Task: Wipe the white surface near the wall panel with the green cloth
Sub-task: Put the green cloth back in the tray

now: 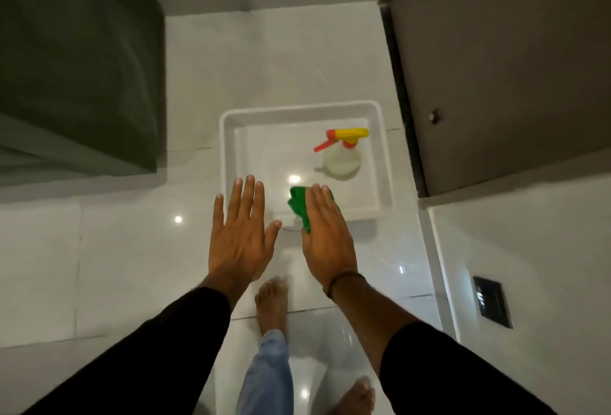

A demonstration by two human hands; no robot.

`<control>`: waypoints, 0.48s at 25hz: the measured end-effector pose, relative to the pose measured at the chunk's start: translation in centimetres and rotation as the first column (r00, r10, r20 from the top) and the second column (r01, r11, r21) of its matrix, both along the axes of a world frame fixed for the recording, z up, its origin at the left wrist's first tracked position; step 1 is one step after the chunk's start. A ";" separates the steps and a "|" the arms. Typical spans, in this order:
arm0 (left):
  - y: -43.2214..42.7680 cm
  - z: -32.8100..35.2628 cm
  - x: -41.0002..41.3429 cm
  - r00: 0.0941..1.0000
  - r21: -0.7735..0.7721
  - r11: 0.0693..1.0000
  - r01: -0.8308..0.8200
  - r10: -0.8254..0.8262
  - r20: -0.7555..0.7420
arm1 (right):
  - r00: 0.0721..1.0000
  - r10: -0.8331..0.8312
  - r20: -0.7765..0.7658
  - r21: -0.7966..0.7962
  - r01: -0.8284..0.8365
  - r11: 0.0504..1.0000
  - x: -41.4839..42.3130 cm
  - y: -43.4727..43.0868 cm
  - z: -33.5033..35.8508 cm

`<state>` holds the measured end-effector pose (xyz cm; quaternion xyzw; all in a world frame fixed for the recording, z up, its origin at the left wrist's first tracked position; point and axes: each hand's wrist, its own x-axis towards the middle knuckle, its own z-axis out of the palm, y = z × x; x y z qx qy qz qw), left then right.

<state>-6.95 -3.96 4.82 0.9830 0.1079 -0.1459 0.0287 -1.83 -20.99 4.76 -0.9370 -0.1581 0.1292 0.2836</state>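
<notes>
My right hand (325, 234) holds the green cloth (299, 208), which bunches out from under the palm and fingers, above the near rim of a white tray (228, 150) on the floor. My left hand (239, 236) is flat with fingers spread and holds nothing, just left of the right hand. The white surface (515, 249) lies at the right, with a dark wall panel (491, 301) set in it, well to the right of both hands.
A spray bottle (342, 156) with a yellow and orange head lies inside the tray. A brown door (502, 60) stands at the upper right, a dark green block (76, 60) at the upper left. My bare feet (272, 302) stand on glossy white floor tiles.
</notes>
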 end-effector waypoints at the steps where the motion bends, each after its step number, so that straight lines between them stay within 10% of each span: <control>1: 0.7 -0.5 1.4 1.000 0.010 1.000 0.009 -0.009 -0.002 | 0.999 0.022 0.025 -0.032 -0.021 0.999 1.8 1.4 -0.5; 12: 6.4 -11.2 7.8 0.996 0.004 0.996 0.087 -0.087 0.000 | 0.976 0.215 0.048 -0.382 -0.181 0.906 9.9 9.1 -14.4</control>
